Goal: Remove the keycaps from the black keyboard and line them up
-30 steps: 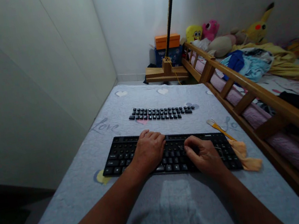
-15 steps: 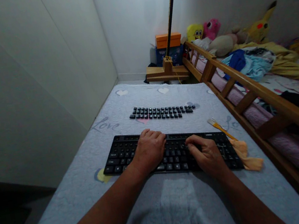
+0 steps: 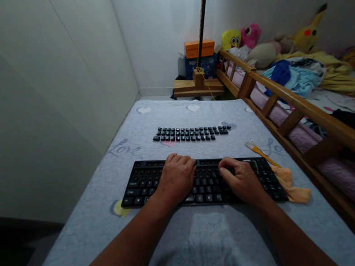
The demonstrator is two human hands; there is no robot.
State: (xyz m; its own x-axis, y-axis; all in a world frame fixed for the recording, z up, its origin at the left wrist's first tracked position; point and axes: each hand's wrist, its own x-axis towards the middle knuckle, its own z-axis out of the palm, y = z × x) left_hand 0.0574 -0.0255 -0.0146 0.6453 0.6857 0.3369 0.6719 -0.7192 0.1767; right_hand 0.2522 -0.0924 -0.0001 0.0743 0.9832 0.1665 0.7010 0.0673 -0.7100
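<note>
A black keyboard lies on the pale patterned bedspread in front of me. My left hand rests flat across its middle, fingers stretched to the far edge. Over the right part of the keys, my right hand has thumb and forefinger closed in a pinch. Whatever is between those fingertips, if anything, is hidden. Dark bare spots without keycaps show in the keyboard beside my right hand. Beyond the keyboard, several loose black keycaps lie in rows on the cloth.
A brush with a yellow handle and an orange cloth lie by the keyboard's right end. A wooden bed rail runs along the right. White cabinet doors stand at left. A wooden stand with a pole is beyond the bedspread.
My right hand's pinch has shifted slightly toward the keyboard's far edge. My left hand stays in place on the keyboard, and the rows of keycaps look the same.
</note>
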